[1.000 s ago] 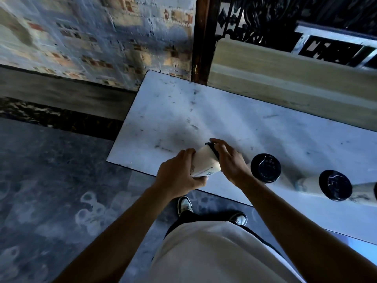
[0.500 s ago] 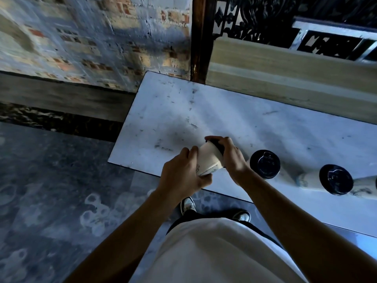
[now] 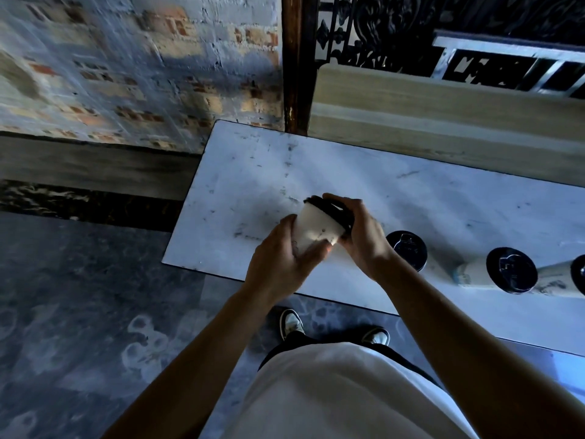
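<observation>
A white paper cup (image 3: 316, 228) with a black lid (image 3: 332, 210) is held tilted above the white marble table (image 3: 253, 172), its lid pointing away from me and to the right. My left hand (image 3: 281, 261) grips the cup's lower body from the near side. My right hand (image 3: 364, 236) curls over the black lid and the cup's top. Both hands hide part of the cup.
Three more lidded cups stand along the table's right side: one (image 3: 406, 250) right beside my right hand, another (image 3: 509, 269) further right, a third (image 3: 579, 274) cut off by the frame edge. A brick wall (image 3: 126, 74), a wooden post (image 3: 294, 64) and a wooden ledge (image 3: 443, 103) lie behind.
The cup has risen a little and tilted further, so more of its white side and black lid shows. Both hands kept their hold and shifted slightly away from me.
</observation>
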`<action>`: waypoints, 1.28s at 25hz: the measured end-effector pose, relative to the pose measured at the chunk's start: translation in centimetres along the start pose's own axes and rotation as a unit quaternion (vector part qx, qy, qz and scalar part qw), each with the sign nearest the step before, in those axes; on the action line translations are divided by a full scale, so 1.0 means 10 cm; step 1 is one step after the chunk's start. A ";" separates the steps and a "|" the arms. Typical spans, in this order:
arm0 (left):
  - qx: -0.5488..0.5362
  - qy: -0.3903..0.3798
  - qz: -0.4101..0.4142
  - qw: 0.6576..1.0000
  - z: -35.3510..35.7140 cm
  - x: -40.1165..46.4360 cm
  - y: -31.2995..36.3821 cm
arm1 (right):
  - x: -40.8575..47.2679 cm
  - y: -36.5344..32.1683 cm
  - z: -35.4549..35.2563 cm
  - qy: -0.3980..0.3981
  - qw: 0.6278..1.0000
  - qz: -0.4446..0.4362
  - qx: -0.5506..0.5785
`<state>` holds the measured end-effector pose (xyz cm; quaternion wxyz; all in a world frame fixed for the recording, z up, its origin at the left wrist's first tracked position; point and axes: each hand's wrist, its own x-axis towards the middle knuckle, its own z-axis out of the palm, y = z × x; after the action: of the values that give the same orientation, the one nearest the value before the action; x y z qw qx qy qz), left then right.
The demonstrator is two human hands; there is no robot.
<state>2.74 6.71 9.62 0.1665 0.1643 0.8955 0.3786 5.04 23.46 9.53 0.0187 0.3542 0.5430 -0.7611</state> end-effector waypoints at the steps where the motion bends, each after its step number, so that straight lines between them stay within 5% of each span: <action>1: -0.059 0.004 -0.021 0.998 -0.01 0.00 0.02 | 0.00 -0.01 0.01 0.000 0.999 0.014 0.045; 6: -0.222 0.006 -0.089 0.971 0.01 -0.03 0.00 | -0.08 0.11 0.05 -0.066 0.993 0.058 0.076; 16: -0.228 -0.020 -0.114 0.967 -0.01 -0.09 -0.05 | -0.23 0.28 0.06 -0.095 0.994 0.024 0.052; 22: -0.253 0.125 -0.056 0.958 -0.08 -0.13 -0.15 | -0.33 0.19 0.00 -0.099 0.995 0.010 0.010; 25: -0.265 0.123 0.025 0.956 -0.08 -0.16 -0.15 | -0.40 0.14 0.00 -0.131 0.991 0.001 -0.023; 32: -0.284 0.123 0.024 0.951 -0.09 -0.18 -0.11 | -0.34 0.09 -0.02 -0.078 0.996 0.019 0.047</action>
<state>3.77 4.60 9.71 0.0858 0.0843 0.7602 0.6385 8.11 22.06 10.68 0.0581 0.3047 0.4967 -0.8106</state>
